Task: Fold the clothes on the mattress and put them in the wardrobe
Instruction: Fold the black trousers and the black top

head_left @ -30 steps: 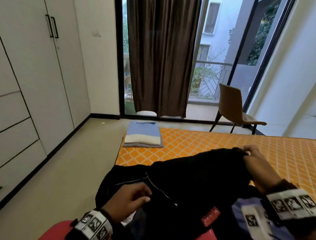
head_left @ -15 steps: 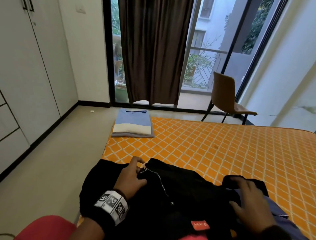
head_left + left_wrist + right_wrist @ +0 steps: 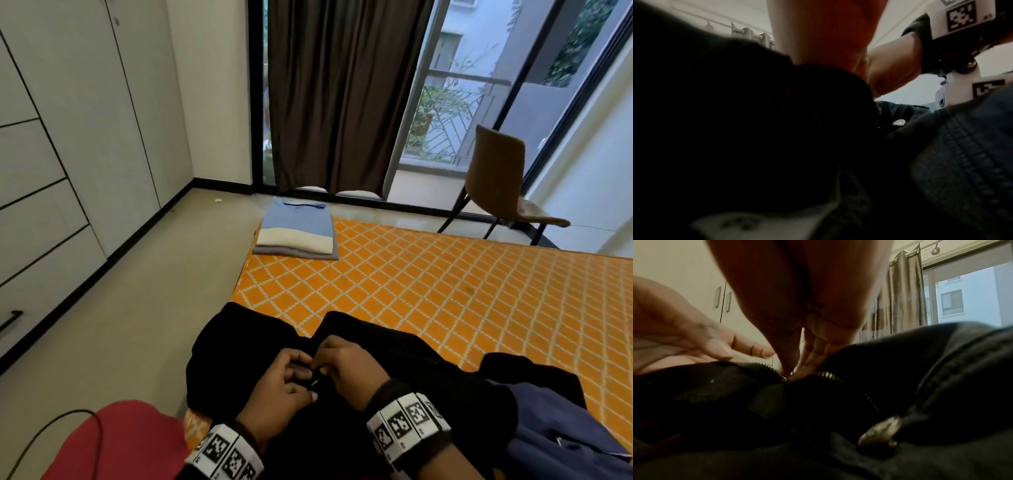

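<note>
Both hands, left hand (image 3: 279, 387) and right hand (image 3: 346, 365), pinch the black jacket's (image 3: 394, 356) zipper (image 3: 830, 375) on the mattress (image 3: 445, 291).

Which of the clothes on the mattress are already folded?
The blue and white stack at the mattress's far corner; the black zip garment under both hands lies unfolded.

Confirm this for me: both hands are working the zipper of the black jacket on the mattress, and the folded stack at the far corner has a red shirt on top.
Not quite: in the head view the top shirt of the folded stack is light blue and cream, not red. The rest holds: left hand and right hand work the zipper of the black jacket on the mattress.
</note>
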Motion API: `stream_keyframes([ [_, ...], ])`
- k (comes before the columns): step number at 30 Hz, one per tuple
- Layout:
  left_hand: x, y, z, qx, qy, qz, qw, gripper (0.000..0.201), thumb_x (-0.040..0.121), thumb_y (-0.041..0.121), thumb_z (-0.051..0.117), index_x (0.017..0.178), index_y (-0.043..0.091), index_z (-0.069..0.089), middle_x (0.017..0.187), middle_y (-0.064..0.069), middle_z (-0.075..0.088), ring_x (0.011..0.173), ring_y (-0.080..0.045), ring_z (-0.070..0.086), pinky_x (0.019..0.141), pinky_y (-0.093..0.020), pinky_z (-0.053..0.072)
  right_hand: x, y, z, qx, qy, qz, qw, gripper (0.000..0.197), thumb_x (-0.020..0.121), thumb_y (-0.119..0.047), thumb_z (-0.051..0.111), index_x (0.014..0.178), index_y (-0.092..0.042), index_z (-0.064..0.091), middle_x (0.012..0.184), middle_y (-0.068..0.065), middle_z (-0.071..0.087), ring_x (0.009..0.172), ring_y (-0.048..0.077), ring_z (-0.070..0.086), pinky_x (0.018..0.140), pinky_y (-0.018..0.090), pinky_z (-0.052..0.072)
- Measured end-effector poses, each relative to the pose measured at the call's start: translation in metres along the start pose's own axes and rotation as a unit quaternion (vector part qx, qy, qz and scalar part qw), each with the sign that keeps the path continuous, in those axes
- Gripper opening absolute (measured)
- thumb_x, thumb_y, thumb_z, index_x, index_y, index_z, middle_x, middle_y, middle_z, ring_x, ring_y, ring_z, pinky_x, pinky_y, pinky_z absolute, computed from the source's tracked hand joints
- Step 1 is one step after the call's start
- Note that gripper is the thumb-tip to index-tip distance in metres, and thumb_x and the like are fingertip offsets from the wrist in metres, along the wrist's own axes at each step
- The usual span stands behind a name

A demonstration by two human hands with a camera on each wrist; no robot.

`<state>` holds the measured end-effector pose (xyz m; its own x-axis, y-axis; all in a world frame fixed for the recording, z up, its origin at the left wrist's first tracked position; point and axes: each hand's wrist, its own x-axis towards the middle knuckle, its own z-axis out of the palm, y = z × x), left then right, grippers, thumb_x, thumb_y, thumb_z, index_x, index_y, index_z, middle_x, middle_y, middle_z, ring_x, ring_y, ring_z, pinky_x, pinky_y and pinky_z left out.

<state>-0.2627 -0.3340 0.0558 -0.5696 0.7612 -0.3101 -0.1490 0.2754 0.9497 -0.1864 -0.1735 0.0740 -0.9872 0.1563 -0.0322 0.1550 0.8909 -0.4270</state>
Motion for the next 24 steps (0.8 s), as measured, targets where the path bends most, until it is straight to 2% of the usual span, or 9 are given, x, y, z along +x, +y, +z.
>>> stream_keyframes([
  [4, 0.010, 0.003, 0.013, -0.067, 0.034, -0.031, 0.997, 0.027, 0.090, -0.011, 0.049, 0.108, 0.007, 0.056, 0.102, -0.016, 0.061, 0.079, -0.024, 0.056, 0.066, -0.029, 0.044, -0.002, 0.005, -0.001, -0.010, 0.052, 0.057, 0.997, 0.016, 0.089, -0.010, 0.060, 0.100, -0.015, 0.071, 0.105, 0.005, 0.062, 0.100, 0.024, 0.059, 0.075, 0.024, 0.039],
  [7, 0.014, 0.004, 0.019, -0.068, 0.046, -0.029, 0.996, 0.017, 0.095, -0.007, 0.046, 0.104, 0.004, 0.056, 0.088, -0.014, 0.059, 0.062, -0.017, 0.050, 0.054, -0.025, 0.040, -0.003, 0.007, -0.003, -0.025, 0.062, 0.068, 0.995, 0.013, 0.088, -0.009, 0.058, 0.093, -0.015, 0.069, 0.100, 0.005, 0.064, 0.095, 0.023, 0.059, 0.073, 0.026, 0.040],
  [9, 0.018, 0.011, 0.017, -0.097, 0.070, -0.061, 0.991, 0.012, 0.099, 0.011, 0.051, 0.090, 0.005, 0.054, 0.066, -0.007, 0.052, 0.046, -0.012, 0.040, 0.043, -0.022, 0.032, -0.004, 0.004, -0.001, -0.037, 0.078, 0.039, 0.996, 0.010, 0.087, -0.008, 0.057, 0.089, -0.015, 0.064, 0.096, 0.003, 0.061, 0.087, 0.024, 0.060, 0.068, 0.030, 0.042],
  [12, 0.033, 0.017, 0.002, -0.015, 0.045, -0.138, 0.989, 0.052, 0.093, 0.054, 0.053, 0.059, 0.015, 0.045, 0.050, 0.000, 0.034, 0.038, -0.012, 0.029, 0.041, -0.019, 0.023, -0.007, -0.009, 0.004, -0.088, 0.111, -0.035, 0.989, 0.013, 0.075, -0.013, 0.061, 0.084, -0.021, 0.058, 0.083, -0.006, 0.055, 0.065, 0.013, 0.057, 0.047, 0.020, 0.035],
  [15, 0.046, 0.034, -0.005, 0.095, -0.017, -0.159, 0.983, 0.043, 0.095, 0.026, 0.052, 0.055, 0.018, 0.039, 0.056, -0.003, 0.032, 0.045, -0.013, 0.028, 0.049, -0.026, 0.022, -0.009, -0.021, 0.014, -0.182, 0.165, -0.103, 0.964, 0.015, 0.076, -0.027, 0.050, 0.087, -0.025, 0.060, 0.083, -0.009, 0.053, 0.065, 0.009, 0.052, 0.043, 0.018, 0.036],
  [17, 0.057, 0.048, -0.007, 0.129, -0.018, -0.178, 0.975, 0.025, 0.095, 0.010, 0.047, 0.071, 0.010, 0.054, 0.071, -0.012, 0.050, 0.060, -0.020, 0.048, 0.057, -0.030, 0.033, -0.009, -0.026, 0.015, -0.220, 0.196, -0.090, 0.951, 0.012, 0.075, -0.029, 0.056, 0.084, -0.024, 0.063, 0.088, -0.007, 0.050, 0.068, 0.013, 0.050, 0.049, 0.021, 0.036],
  [19, 0.065, 0.069, -0.008, 0.254, -0.040, -0.116, 0.959, 0.016, 0.096, 0.013, 0.050, 0.094, 0.003, 0.062, 0.089, -0.016, 0.064, 0.080, -0.031, 0.060, 0.067, -0.034, 0.039, -0.008, -0.029, 0.009, -0.235, 0.219, -0.043, 0.946, 0.012, 0.068, -0.028, 0.069, 0.079, -0.025, 0.065, 0.092, -0.006, 0.046, 0.069, 0.016, 0.051, 0.053, 0.024, 0.039],
  [22, 0.090, 0.083, -0.012, 0.245, 0.015, -0.078, 0.966, 0.029, 0.092, 0.021, 0.060, 0.067, 0.007, 0.056, 0.052, -0.007, 0.057, 0.053, -0.025, 0.058, 0.056, -0.030, 0.043, -0.010, -0.025, -0.003, -0.221, 0.212, 0.006, 0.952, 0.028, 0.054, -0.020, 0.086, 0.069, -0.026, 0.063, 0.081, -0.006, 0.053, 0.059, 0.014, 0.052, 0.047, 0.022, 0.031],
  [24, 0.105, 0.087, -0.010, 0.249, 0.042, -0.093, 0.963, 0.033, 0.093, 0.024, 0.061, 0.065, 0.009, 0.051, 0.051, -0.007, 0.054, 0.051, -0.024, 0.057, 0.055, -0.029, 0.046, -0.012, -0.021, -0.012, -0.210, 0.191, 0.021, 0.959, 0.037, 0.049, -0.018, 0.089, 0.064, -0.029, 0.057, 0.075, -0.009, 0.050, 0.052, 0.010, 0.046, 0.048, 0.013, 0.014],
])
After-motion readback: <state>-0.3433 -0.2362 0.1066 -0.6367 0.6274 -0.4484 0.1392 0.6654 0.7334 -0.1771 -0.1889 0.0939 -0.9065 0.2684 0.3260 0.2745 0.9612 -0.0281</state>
